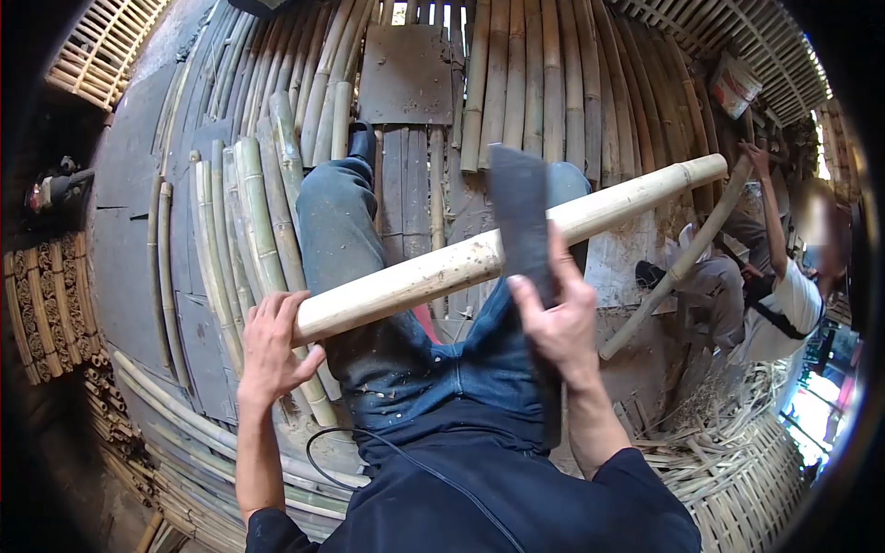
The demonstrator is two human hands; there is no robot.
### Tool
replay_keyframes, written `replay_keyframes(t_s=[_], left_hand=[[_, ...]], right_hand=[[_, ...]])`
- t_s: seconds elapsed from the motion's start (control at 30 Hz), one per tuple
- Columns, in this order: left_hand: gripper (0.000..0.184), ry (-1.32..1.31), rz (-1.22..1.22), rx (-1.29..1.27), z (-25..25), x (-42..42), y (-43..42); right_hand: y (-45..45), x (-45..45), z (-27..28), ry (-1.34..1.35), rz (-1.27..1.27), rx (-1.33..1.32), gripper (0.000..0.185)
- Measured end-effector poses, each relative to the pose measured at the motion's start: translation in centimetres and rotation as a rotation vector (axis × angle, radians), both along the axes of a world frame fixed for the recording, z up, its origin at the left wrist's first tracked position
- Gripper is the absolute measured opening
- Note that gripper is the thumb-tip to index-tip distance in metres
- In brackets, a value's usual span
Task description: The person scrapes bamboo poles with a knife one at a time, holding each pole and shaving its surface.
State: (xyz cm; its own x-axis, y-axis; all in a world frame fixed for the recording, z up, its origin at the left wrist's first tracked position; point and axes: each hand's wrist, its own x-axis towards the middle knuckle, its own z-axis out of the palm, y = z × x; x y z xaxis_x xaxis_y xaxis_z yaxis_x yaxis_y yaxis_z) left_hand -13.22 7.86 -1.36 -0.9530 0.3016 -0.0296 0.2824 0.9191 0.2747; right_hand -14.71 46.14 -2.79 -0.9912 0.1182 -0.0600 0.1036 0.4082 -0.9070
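We can read no words, brand or number anywhere in this view. The one spot where we make out what looks like printing is a white, tub-shaped bucket (735,85) at the upper right, tilted, near a pale lattice of woven bamboo strips (765,46). Reddish marks (738,93) show on the bucket's pale side, but they are too small and blurred for us to tell whether they form letters, a logo or a picture.
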Motion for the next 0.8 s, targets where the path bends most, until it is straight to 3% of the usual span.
replay_keyframes(t_s=[0.1,0.13,0.2,0.27,0.33,0.47,0.6,0.63,0.73,0.8], left_hand=[[0.057,-0.355,0.093,0.202,-0.2,0.3,-1.7],[0.057,-0.349,0.103,0.209,-0.4,0.4,-1.5],[0.057,-0.028,0.106,0.039,-0.6,0.6,-1.0],[0.054,0.055,0.134,0.028,-0.8,0.0,0.0],[0.047,0.299,0.164,-0.138,-1.7,-0.3,0.9],[0.038,0.128,0.117,-0.126,-4.6,-0.5,0.9],[0.04,0.043,0.125,-0.121,-4.0,-0.4,1.3],[0.04,0.043,0.129,-0.123,-3.9,-0.4,1.4],[0.041,-0.004,0.133,-0.132,-3.7,-0.6,1.5],[0.042,-0.069,0.13,-0.145,-3.4,-1.0,1.7]], right_hand=[[4.3,-0.2,0.5,-0.048,-0.088,0.031,0.076],[5.2,-0.1,0.3,-0.014,-0.096,0.081,0.077],[6.3,0.6,-0.2,0.007,-0.114,0.109,0.076],[5.8,1.4,0.3,-0.036,-0.11,0.085,0.076],[4.9,1.8,1.2,-0.118,-0.116,0.013,0.077],[3.7,2.3,-0.5,-0.045,-0.117,0.015,0.078],[4.0,0.8,-0.8,0.011,-0.194,0.032,0.078],[4.1,0.2,0.1,-0.09,-0.241,0.002,0.079],[4.9,-1.7,-1.5,0.087,-0.235,0.037,0.079],[3.6,-1.8,-1.7,-0.024,-0.228,-0.059,0.076]])
